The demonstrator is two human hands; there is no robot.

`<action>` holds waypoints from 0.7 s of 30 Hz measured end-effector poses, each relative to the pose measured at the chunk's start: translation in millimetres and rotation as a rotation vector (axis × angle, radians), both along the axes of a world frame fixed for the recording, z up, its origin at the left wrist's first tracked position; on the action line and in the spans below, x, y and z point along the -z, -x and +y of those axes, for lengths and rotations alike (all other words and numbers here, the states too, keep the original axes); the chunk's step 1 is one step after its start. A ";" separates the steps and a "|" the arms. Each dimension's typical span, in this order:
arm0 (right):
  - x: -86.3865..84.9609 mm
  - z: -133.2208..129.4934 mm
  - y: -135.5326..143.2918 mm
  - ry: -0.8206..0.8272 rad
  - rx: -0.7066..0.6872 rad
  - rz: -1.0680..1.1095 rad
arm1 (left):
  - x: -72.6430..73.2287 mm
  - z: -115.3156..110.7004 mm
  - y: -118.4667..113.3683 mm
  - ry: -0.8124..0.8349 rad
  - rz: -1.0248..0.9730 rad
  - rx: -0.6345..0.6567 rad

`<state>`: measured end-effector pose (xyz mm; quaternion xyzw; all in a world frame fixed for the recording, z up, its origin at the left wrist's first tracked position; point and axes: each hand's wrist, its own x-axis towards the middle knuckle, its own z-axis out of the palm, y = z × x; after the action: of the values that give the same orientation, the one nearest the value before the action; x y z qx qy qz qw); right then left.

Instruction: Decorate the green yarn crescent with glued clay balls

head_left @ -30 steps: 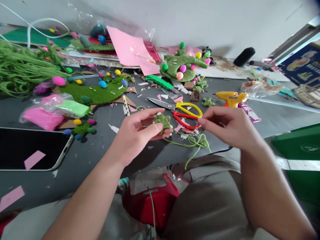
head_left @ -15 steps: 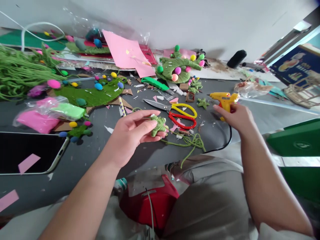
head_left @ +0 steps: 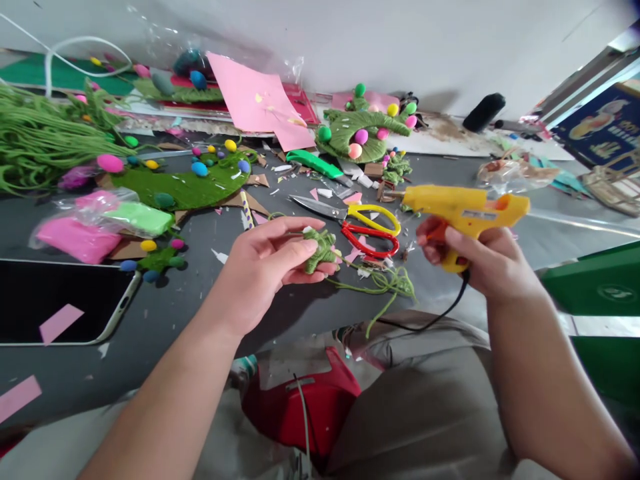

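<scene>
Between the thumb and fingers of my left hand (head_left: 273, 263) is a small star wrapped in green yarn (head_left: 319, 251). My right hand (head_left: 493, 257) grips a yellow hot glue gun (head_left: 450, 203) by its handle, a finger at the orange trigger. The gun is raised, its nozzle facing left, apart from the star. A loose tangle of green yarn (head_left: 393, 285) trails on the table just right of my left hand. Scissors (head_left: 373, 219) with one yellow and one red handle lie beyond the star. Another small green star is mostly hidden behind the glue gun.
A green utility knife (head_left: 315, 164) lies among paper scraps behind the scissors. Green wrapped shapes with coloured balls (head_left: 360, 137) stand farther back. At left are a yarn bundle (head_left: 45, 140), bagged clay (head_left: 80, 237) and a phone (head_left: 60, 303). The glue gun's black cord (head_left: 445, 313) hangs toward my lap.
My right hand has lifted the glue gun off the table toward me, and its fingers have wrapped round the handle. My left hand keeps the star nearly where it was.
</scene>
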<state>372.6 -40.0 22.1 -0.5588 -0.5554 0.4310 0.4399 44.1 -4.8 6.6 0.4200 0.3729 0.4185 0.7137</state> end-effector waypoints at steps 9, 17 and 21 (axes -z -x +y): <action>-8.4 -12.1 55.3 -0.212 -0.379 -0.168 | -1.3 2.3 -1.5 0.047 -0.050 -0.024; -5.6 -10.7 60.1 -0.203 -0.385 -0.175 | -2.6 1.1 -2.7 0.052 -0.056 -0.027; -6.3 -10.1 61.1 -0.184 -0.375 -0.181 | -2.0 0.8 -2.1 0.039 -0.031 -0.037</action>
<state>311.4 -50.2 28.5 -0.4397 -0.7238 0.4007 0.3497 46.2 -4.0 8.6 0.3923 0.3775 0.4308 0.7197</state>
